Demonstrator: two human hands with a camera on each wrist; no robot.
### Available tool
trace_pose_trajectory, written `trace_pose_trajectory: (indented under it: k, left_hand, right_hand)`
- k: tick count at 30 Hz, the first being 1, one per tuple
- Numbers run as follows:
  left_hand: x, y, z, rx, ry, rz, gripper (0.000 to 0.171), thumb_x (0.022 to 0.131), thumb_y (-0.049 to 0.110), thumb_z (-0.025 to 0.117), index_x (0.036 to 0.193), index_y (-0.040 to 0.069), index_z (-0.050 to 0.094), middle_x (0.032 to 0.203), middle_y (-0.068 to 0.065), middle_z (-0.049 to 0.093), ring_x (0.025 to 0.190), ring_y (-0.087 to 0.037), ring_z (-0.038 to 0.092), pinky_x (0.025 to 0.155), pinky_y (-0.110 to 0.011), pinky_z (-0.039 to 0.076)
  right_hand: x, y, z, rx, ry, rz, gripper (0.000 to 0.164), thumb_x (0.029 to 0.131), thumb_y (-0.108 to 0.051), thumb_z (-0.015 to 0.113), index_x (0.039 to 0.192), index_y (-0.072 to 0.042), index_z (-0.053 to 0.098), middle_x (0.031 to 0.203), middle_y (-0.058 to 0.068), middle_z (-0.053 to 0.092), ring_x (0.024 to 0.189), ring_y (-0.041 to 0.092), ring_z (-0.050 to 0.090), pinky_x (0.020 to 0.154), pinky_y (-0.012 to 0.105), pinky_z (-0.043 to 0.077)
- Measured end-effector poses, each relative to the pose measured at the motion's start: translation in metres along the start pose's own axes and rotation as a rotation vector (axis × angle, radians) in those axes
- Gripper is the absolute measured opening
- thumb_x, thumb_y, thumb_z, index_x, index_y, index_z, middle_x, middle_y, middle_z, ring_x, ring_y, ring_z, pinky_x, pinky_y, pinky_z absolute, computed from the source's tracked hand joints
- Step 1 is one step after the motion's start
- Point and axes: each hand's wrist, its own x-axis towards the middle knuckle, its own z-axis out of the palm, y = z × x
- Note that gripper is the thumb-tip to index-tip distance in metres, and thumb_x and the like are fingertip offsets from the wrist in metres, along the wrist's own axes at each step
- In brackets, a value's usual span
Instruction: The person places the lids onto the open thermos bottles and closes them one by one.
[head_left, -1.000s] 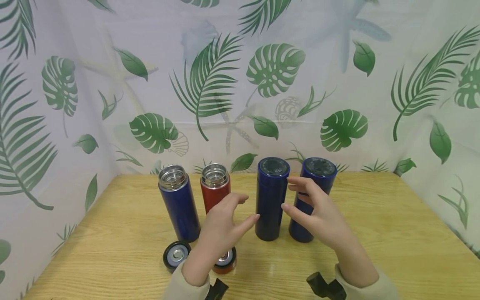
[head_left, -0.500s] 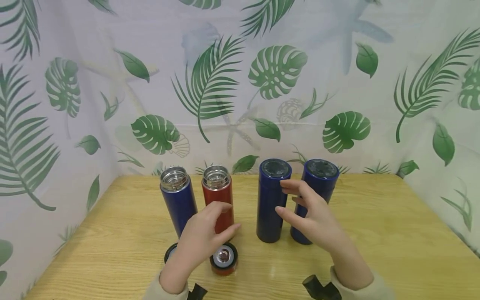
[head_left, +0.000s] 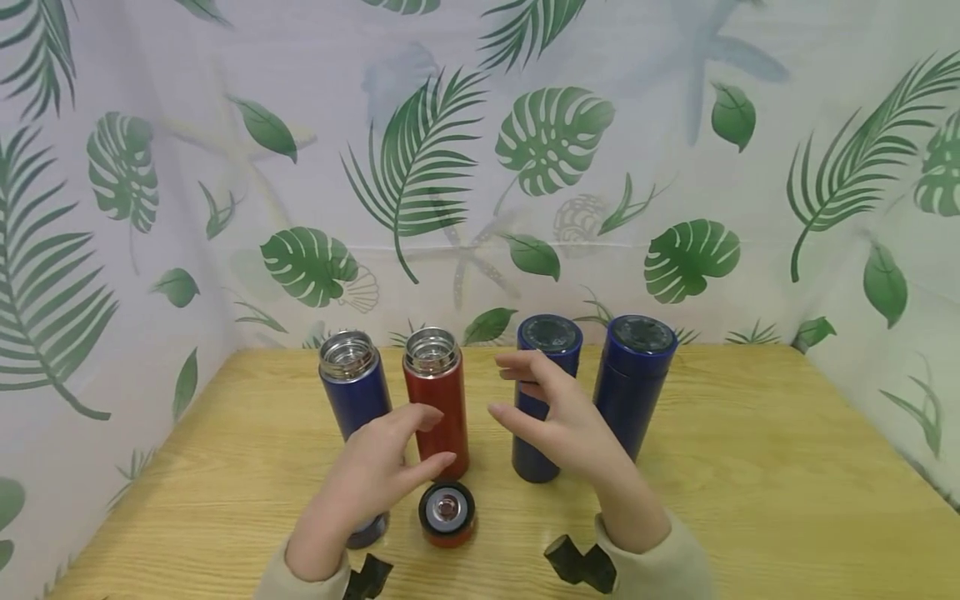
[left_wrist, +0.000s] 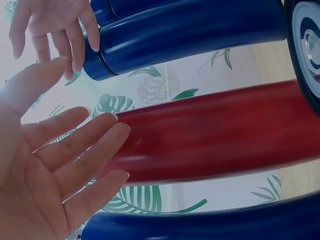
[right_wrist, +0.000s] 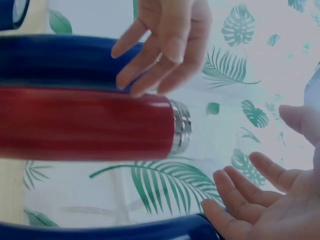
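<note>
My left hand [head_left: 367,467] hovers with fingers spread and relaxed, holding nothing, in front of an uncapped red thermos bottle [head_left: 442,417]. Whether its fingertips touch that bottle I cannot tell. Behind the same hand stands an uncapped blue thermos bottle [head_left: 356,400], partly covered. My right hand [head_left: 562,417] is likewise loose and holds nothing, in front of a capped blue thermos bottle [head_left: 536,450]. Another capped blue bottle [head_left: 633,392] stands to its right. The red bottle's steel neck [right_wrist: 181,127] shows in the right wrist view.
On the wooden table [head_left: 765,467] a red lid [head_left: 447,533] lies inner side up before the red bottle. A blue lid [head_left: 369,532] is mostly hidden by my left hand. Behind the table hangs a leaf-printed cloth [head_left: 465,167].
Both hands have moved left: the left from the red bottle's right side to in front of it, the right from between the capped bottles to before the nearer one. Bottles look unmoved.
</note>
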Motion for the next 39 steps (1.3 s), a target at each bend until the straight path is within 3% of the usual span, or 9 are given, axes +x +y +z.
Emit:
trace_pose_trajectory:
  k: [9, 16, 39]
  left_hand:
    - [-0.001, -0.006, -0.006, -0.004, -0.041, 0.011, 0.033, 0.078, 0.027, 0.068, 0.103, 0.006, 0.059, 0.098, -0.003, 0.062, 0.089, -0.012, 0.057, 0.076, -0.030, 0.046]
    - [-0.001, -0.008, -0.010, -0.009, -0.085, -0.055, 0.031, 0.078, 0.027, 0.067, 0.101, 0.008, 0.059, 0.095, -0.003, 0.062, 0.087, -0.014, 0.057, 0.074, -0.031, 0.046]
    - [-0.001, -0.015, -0.009, 0.021, -0.103, -0.088, 0.029, 0.079, 0.028, 0.067, 0.097, 0.007, 0.060, 0.089, -0.003, 0.061, 0.081, -0.013, 0.056, 0.069, -0.032, 0.047]
  right_hand:
    - [0.003, 0.011, 0.013, -0.014, -0.060, 0.007, 0.042, 0.082, -0.019, 0.063, 0.119, -0.003, 0.048, 0.116, 0.007, 0.053, 0.107, 0.021, 0.048, 0.090, 0.040, 0.039]
    - [0.007, 0.022, 0.023, -0.025, -0.133, 0.021, 0.039, 0.085, -0.020, 0.060, 0.118, -0.003, 0.049, 0.115, 0.009, 0.053, 0.106, 0.024, 0.049, 0.088, 0.045, 0.039]
    - [0.010, 0.038, 0.051, -0.030, -0.315, 0.063, 0.039, 0.081, -0.021, 0.064, 0.112, -0.001, 0.053, 0.107, 0.009, 0.057, 0.100, 0.027, 0.052, 0.085, 0.049, 0.038]
